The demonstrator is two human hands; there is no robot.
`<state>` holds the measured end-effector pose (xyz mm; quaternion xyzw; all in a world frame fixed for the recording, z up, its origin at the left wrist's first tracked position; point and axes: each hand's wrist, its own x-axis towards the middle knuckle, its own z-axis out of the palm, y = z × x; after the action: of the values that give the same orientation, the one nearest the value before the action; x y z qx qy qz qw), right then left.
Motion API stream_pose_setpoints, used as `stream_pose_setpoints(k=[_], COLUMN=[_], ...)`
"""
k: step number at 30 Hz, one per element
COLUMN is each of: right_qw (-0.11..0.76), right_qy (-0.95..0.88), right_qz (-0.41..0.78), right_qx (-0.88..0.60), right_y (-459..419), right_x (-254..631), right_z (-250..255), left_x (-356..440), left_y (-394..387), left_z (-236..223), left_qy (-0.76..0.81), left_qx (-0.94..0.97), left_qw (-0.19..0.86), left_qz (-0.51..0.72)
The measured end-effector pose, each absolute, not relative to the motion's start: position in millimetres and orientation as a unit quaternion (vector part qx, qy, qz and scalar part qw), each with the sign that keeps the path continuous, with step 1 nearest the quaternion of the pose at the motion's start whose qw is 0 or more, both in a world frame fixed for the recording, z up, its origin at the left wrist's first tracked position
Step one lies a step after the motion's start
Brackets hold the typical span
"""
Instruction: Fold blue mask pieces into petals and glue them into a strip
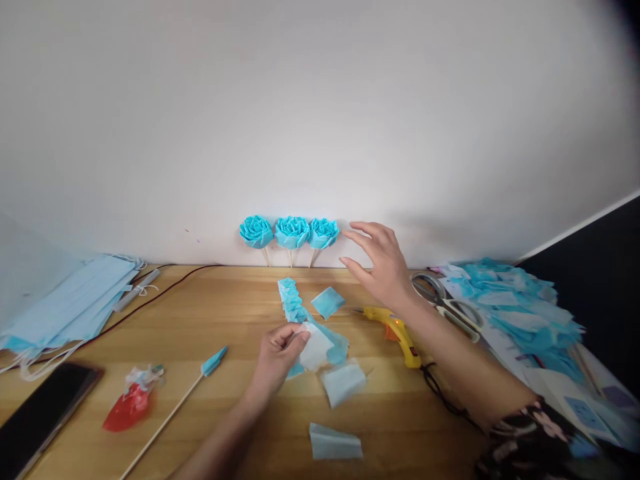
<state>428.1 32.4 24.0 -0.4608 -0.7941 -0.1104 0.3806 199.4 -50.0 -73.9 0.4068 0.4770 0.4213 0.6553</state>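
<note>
My left hand (283,353) pinches a pale piece of fabric (316,348) between thumb and fingers, low over the table. Around it lie loose blue pieces: a square (328,303), a light piece (344,382) and a folded one (335,442). A row of folded blue petals (291,300) lies just beyond this hand. My right hand (380,263) is raised with its fingers apart and nothing in them, right of three blue fabric flowers (293,232) on sticks that lean against the wall. Below the right forearm rests a yellow glue gun (395,328).
At right, scissors (445,303) lie beside a heap of blue fabric pieces (520,300). A stick with a blue tip (214,361), a red plastic packet (127,405), a phone (47,420) and stacked face masks (75,300) are on the left. A wall (300,120) closes off the back.
</note>
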Motion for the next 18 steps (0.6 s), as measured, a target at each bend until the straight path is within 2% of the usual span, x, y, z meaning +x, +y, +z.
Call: stream_pose_setpoints(k=[3, 7, 18], right_qw=[0.326, 0.296, 0.31], right_qy=[-0.811, -0.819, -0.829], right_qz=[-0.157, -0.172, -0.161], right_qx=[-0.46, -0.46, -0.437], right_y=[54.3, 67.4, 72.9], right_x=[421.9, 412.8, 405.6], right_z=[22.9, 17.2, 23.8], left_x=[198.7, 198.8, 199.4], left_y=[-49.8, -50.1, -50.0], left_z=[-76.6, -79.5, -80.3], left_qy=[0.476, 0.47, 0.469], left_qx=[0.411, 0.413, 0.418], left_qw=[0.655, 0.663, 0.665], left_qz=[0.418, 0.411, 0.404])
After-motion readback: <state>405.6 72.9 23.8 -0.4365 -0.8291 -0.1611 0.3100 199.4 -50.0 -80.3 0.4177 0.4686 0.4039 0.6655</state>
